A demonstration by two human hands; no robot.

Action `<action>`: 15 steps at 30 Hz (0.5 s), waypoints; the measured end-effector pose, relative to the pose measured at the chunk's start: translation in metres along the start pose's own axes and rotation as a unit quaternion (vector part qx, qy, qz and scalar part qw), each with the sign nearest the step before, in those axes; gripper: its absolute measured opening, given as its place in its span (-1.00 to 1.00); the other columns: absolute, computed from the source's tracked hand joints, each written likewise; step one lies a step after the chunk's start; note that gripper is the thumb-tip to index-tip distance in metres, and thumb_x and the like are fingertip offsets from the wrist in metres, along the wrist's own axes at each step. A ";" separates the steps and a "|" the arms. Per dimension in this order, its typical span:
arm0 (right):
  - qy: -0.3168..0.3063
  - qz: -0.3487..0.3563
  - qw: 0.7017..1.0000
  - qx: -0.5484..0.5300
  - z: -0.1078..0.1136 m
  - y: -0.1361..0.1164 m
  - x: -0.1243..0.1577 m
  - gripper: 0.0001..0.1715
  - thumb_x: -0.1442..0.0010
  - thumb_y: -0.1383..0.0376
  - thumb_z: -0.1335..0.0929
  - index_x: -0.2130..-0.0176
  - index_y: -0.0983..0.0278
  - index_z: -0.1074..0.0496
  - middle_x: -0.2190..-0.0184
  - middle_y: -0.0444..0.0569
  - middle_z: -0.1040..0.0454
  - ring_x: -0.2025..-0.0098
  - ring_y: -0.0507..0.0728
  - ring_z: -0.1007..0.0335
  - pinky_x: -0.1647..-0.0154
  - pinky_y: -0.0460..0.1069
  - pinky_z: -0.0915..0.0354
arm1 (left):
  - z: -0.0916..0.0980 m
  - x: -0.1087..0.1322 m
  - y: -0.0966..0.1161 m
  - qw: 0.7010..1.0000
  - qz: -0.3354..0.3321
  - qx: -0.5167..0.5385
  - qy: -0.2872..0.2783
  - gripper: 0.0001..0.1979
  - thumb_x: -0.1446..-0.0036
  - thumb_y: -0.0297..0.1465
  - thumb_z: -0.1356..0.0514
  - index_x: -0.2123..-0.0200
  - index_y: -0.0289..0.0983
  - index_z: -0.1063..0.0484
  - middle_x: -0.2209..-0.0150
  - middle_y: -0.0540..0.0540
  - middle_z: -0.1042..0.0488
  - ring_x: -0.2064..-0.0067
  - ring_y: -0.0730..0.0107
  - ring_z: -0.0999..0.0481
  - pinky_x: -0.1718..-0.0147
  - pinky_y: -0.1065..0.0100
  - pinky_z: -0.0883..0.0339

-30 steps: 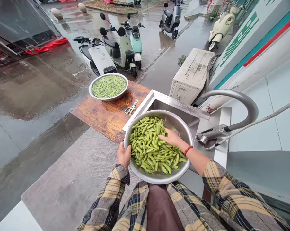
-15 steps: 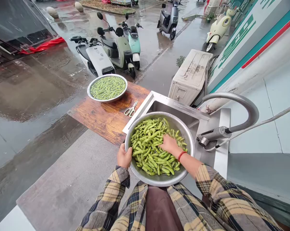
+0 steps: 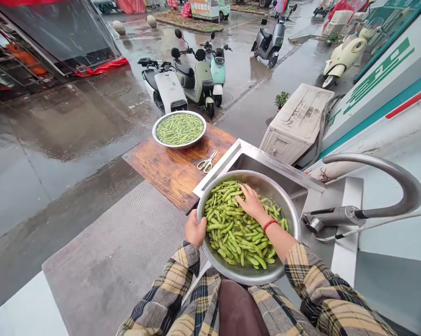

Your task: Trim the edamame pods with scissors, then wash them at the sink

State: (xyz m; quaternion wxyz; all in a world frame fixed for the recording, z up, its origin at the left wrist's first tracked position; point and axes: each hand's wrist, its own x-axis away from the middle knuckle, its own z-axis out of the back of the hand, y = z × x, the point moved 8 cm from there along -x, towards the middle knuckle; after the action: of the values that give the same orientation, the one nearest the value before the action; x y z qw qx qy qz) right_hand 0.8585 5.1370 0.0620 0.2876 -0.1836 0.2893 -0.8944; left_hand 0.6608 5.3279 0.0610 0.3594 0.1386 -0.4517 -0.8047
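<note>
- Green pods (image 3: 238,242) are filling the steel basin (image 3: 245,279), sitting wet in shallow water; individual long axes are pointing many ways, with no single line to grip along.
- Right hand (image 3: 251,201) is resting on the pods at the far middle, fingers spread and pointing far-left; palm side hidden, so cannot tell if any pod is caught beneath.
- Key relation: most of the heap is lying near and left of the right hand, which is the nearer hand to it; the left hand is staying outside the pods.
- Left hand (image 3: 196,229) is clasping the basin's left rim, thumb over the edge, fingers mostly out of sight.
- Basin is overlapping the near-left part of the sink (image 3: 217,167); faucet (image 3: 339,215) is standing to the right.
- Scissors (image 3: 206,164) are lying far-left on the wooden board (image 3: 157,164), nearer than the second basin (image 3: 180,146).
</note>
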 end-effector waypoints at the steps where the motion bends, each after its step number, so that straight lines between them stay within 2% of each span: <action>1: -0.031 0.020 0.999 0.002 -0.006 -0.006 0.008 -0.20 -0.31 -0.09 -0.14 -0.39 0.17 0.03 -0.40 0.09 0.04 -0.40 0.35 0.16 -0.33 0.32 0.03 | 0.001 0.000 0.001 1.000 0.000 -0.008 0.002 -0.86 -0.01 -0.35 -0.11 0.30 -0.22 -0.31 0.36 -0.04 -0.44 0.31 0.26 -0.44 0.28 0.26 -0.29; 4: -0.109 0.087 0.990 0.022 -0.002 -0.012 0.050 -0.21 -0.29 -0.11 -0.17 -0.39 0.02 0.09 -0.42 -0.06 0.09 -0.43 0.35 0.24 -0.34 0.35 0.07 | 0.002 0.000 -0.002 1.000 0.005 -0.029 0.003 -0.88 0.02 -0.37 -0.11 0.34 -0.21 -0.28 0.39 -0.02 -0.41 0.33 0.26 -0.42 0.29 0.27 -0.27; 7: -0.090 0.111 0.988 0.057 0.023 -0.002 0.091 -0.32 -0.30 -0.05 -0.22 -0.34 -0.08 -0.06 -0.40 -0.17 0.02 -0.42 0.36 0.23 -0.34 0.38 0.10 | 0.000 -0.005 -0.009 1.000 0.012 -0.024 -0.005 -0.88 0.04 -0.36 -0.13 0.36 -0.20 -0.27 0.44 0.02 -0.37 0.37 0.30 -0.40 0.34 0.30 -0.26; 10: -0.004 0.110 0.993 0.041 0.049 0.012 0.111 -0.44 -0.34 0.06 -0.20 -0.29 0.02 -0.20 -0.36 -0.10 -0.10 -0.39 0.27 0.06 -0.36 0.30 0.03 | -0.005 -0.011 -0.014 1.000 0.021 0.004 -0.018 -0.86 0.08 -0.35 -0.15 0.38 -0.21 -0.28 0.47 0.05 -0.37 0.42 0.34 -0.38 0.39 0.34 -0.27; 13: 0.121 0.083 0.989 -0.002 0.077 0.032 0.112 -0.47 -0.36 0.12 -0.16 -0.26 0.12 -0.26 -0.29 -0.02 -0.24 -0.32 0.19 -0.11 -0.35 0.22 -0.07 | -0.007 -0.013 -0.014 0.998 0.033 0.038 -0.023 -0.83 0.12 -0.34 -0.17 0.38 -0.22 -0.32 0.49 0.05 -0.40 0.43 0.35 -0.39 0.42 0.36 -0.29; 15: 0.197 0.056 0.979 -0.017 0.096 0.047 0.107 -0.47 -0.36 0.11 -0.15 -0.24 0.14 -0.28 -0.26 0.00 -0.28 -0.31 0.18 -0.15 -0.34 0.21 -0.08 | -0.005 -0.010 -0.014 0.997 0.039 0.056 -0.021 -0.81 0.14 -0.33 -0.18 0.37 -0.23 -0.35 0.47 0.03 -0.43 0.41 0.33 -0.41 0.42 0.35 -0.31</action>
State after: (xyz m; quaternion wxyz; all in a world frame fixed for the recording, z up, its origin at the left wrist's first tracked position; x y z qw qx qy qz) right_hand 0.8432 4.9998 0.1232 0.2712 0.0079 0.3657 -0.8903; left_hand 0.6643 5.3371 0.0454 0.3722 0.1237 -0.5085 -0.7665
